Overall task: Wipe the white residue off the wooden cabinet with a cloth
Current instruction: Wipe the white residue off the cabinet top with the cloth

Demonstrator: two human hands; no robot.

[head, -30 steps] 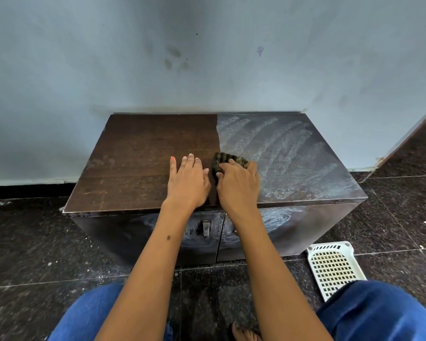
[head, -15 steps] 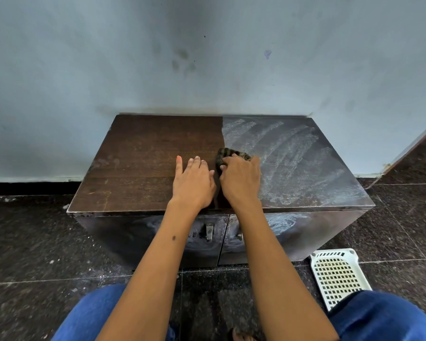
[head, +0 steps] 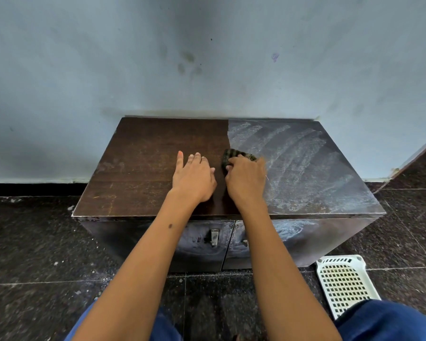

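Note:
A low dark wooden cabinet (head: 138, 173) stands against the wall. Its left half is bare brown wood; streaky white residue (head: 305, 163) covers the right half of the top and smears the front doors. My right hand (head: 246, 179) presses a dark striped cloth (head: 234, 155) onto the top, right at the border between clean wood and residue. My left hand (head: 193, 174) lies flat on the clean wood just left of it, fingers spread, holding nothing.
A pale blue wall (head: 207, 57) rises directly behind the cabinet. A white perforated plastic basket (head: 344, 284) lies on the dark speckled tile floor (head: 35, 242) at the cabinet's front right corner. My knees in blue trousers (head: 389, 321) fill the bottom edge.
My right hand has pushed the cloth slightly away from me along the edge of the residue. My left hand has stayed flat on the clean wood.

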